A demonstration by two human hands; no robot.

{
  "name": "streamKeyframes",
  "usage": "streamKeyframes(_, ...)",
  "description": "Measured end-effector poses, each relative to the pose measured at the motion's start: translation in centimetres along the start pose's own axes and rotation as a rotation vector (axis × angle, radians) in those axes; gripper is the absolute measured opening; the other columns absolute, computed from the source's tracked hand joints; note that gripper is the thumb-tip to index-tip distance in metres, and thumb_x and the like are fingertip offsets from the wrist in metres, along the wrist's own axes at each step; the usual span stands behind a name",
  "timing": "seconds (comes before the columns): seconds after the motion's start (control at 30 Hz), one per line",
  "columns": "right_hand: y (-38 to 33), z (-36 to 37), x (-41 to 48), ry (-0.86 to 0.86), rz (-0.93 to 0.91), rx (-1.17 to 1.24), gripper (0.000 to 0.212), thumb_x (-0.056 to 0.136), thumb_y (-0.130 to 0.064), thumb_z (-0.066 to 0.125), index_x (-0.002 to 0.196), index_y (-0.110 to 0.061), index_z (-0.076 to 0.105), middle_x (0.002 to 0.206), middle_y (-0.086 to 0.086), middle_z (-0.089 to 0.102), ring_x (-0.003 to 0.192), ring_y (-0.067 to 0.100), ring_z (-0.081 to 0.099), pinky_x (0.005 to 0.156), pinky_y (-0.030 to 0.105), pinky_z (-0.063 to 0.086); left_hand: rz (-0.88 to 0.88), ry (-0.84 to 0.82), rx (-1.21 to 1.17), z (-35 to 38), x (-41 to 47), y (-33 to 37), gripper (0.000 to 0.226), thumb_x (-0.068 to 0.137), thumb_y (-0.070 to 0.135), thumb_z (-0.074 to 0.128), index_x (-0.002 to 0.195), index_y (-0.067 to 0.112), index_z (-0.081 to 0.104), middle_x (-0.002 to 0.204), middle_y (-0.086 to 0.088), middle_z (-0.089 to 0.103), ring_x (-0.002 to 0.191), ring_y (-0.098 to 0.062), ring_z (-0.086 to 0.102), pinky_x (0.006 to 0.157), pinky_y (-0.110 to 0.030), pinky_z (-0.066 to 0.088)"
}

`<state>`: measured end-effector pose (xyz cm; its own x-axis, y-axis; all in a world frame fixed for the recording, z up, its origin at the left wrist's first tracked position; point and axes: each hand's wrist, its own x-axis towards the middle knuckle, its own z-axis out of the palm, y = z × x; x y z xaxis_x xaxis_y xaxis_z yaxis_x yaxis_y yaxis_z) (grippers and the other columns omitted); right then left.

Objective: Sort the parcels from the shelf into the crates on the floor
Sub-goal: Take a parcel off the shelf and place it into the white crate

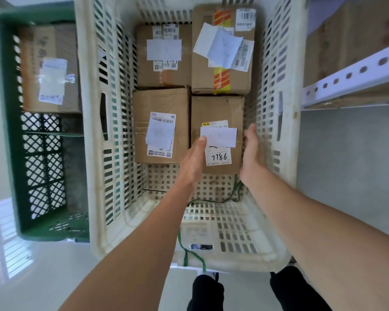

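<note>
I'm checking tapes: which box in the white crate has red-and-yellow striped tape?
The far right box, behind the 7786 box; the other three show no striped tape.

I see a pale, glossy floor (pixel 38 274) carrying two crates set just beside each other: a white crate (pixel 276 70) and, left of it, a green crate (pixel 10 135). At right, a white shelf (pixel 355 75) bears cardboard boxes (pixel 355 34).
</note>
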<state>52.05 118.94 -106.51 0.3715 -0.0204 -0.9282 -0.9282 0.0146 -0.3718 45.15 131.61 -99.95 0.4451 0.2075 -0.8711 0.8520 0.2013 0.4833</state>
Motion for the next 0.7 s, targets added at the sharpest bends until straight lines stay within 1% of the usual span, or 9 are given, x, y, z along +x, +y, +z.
streamKeyframes(0.03,-0.9,0.2,-1.6,-0.027,-0.048,-0.065,0.064,0.096,-0.083,0.035,0.117,-0.037,0.074,0.102,-0.002,0.084,0.082,0.019,0.081,0.089,0.043,0.058,-0.020,-0.005,-0.009,-0.2,-0.8,0.8,0.061,0.108,0.072,0.031,0.156,0.041,0.053,0.162,0.006,0.053,0.146,-0.016,0.045,0.103,-0.039,0.029)
streamKeyframes(0.07,-1.9,0.3,-3.3,-0.052,-0.119,-0.132,0.068,0.096,-0.083,0.034,0.133,-0.037,0.068,0.123,-0.003,0.079,0.095,0.015,0.078,0.099,0.043,0.054,-0.022,-0.008,-0.022,-0.5,-1.8,1.8,0.063,0.107,0.073,0.031,0.156,0.039,0.054,0.164,0.003,0.051,0.149,-0.020,0.043,0.106,-0.038,0.031)
streamKeyframes(0.13,-4.4,0.7,-7.6,-0.100,-0.288,-0.223,0.080,0.092,-0.081,0.036,0.157,-0.036,0.048,0.157,-0.008,0.055,0.126,0.003,0.060,0.116,0.037,0.041,0.025,-0.015,-0.028,-1.2,-4.4,4.5,0.071,0.106,0.076,0.029,0.160,0.036,0.051,0.168,0.005,0.047,0.156,-0.021,0.040,0.122,-0.042,0.031)
streamKeyframes(0.2,-7.4,1.0,-12.3,-0.155,-0.444,-0.253,0.084,0.092,-0.078,0.037,0.164,-0.036,0.036,0.170,-0.015,0.034,0.147,-0.004,0.037,0.127,0.034,0.022,0.108,-0.040,-0.063,-2.0,-7.8,7.9,0.079,0.104,0.079,0.027,0.166,0.033,0.040,0.173,0.003,0.040,0.160,-0.020,0.035,0.132,-0.052,0.024)
streamKeyframes(0.27,-10.4,1.2,-17.1,-0.195,-0.567,-0.261,0.081,0.094,-0.074,0.037,0.165,-0.036,0.032,0.172,-0.020,0.027,0.147,-0.015,0.028,0.131,0.032,0.014,0.234,-0.044,-0.104,-2.9,-11.8,11.7,0.078,0.105,0.076,0.025,0.171,0.033,0.029,0.177,0.008,0.030,0.164,-0.016,0.024,0.134,-0.054,0.019)
streamKeyframes(0.37,-14.9,1.4,-24.4,-0.235,-0.705,-0.244,0.082,0.090,-0.077,0.039,0.163,-0.040,0.032,0.167,-0.026,0.031,0.139,-0.025,0.030,0.131,0.032,0.016,0.366,-0.007,-0.109,-4.4,-18.6,17.5,0.072,0.108,0.073,0.026,0.171,0.039,0.024,0.178,0.015,0.024,0.165,-0.010,0.018,0.135,-0.054,0.017)
streamKeyframes(0.47,-18.9,1.6,-32.3,-0.254,-0.782,-0.200,0.075,0.089,-0.077,0.040,0.157,-0.047,0.032,0.161,-0.034,0.035,0.145,-0.020,0.030,0.133,0.038,0.016,0.450,-0.012,-0.130,-5.4,-25.9,22.9,0.074,0.103,0.079,0.032,0.168,0.043,0.032,0.176,0.015,0.030,0.163,-0.011,0.024,0.133,-0.052,0.020)
streamKeyframes(0.57,-22.0,0.9,-40.0,-0.259,-0.865,-0.174,0.076,0.091,-0.078,0.038,0.159,-0.045,0.031,0.169,-0.025,0.031,0.155,-0.007,0.026,0.134,0.045,0.017,0.537,-0.043,-0.153,-5.6,-33.0,27.0,0.085,0.093,0.083,0.034,0.167,0.042,0.034,0.174,0.018,0.034,0.159,-0.005,0.028,0.132,-0.046,0.022)
streamKeyframes(0.7,-24.7,-1.1,-49.6,-0.269,-0.948,-0.148,0.068,0.091,-0.078,0.036,0.153,-0.052,0.032,0.169,-0.027,0.029,0.156,-0.008,0.023,0.134,0.046,0.016,0.641,-0.071,-0.148,-4.8,-41.3,29.8,0.089,0.087,0.088,0.037,0.166,0.047,0.034,0.172,0.024,0.034,0.155,0.004,0.030,0.130,-0.041,0.022)
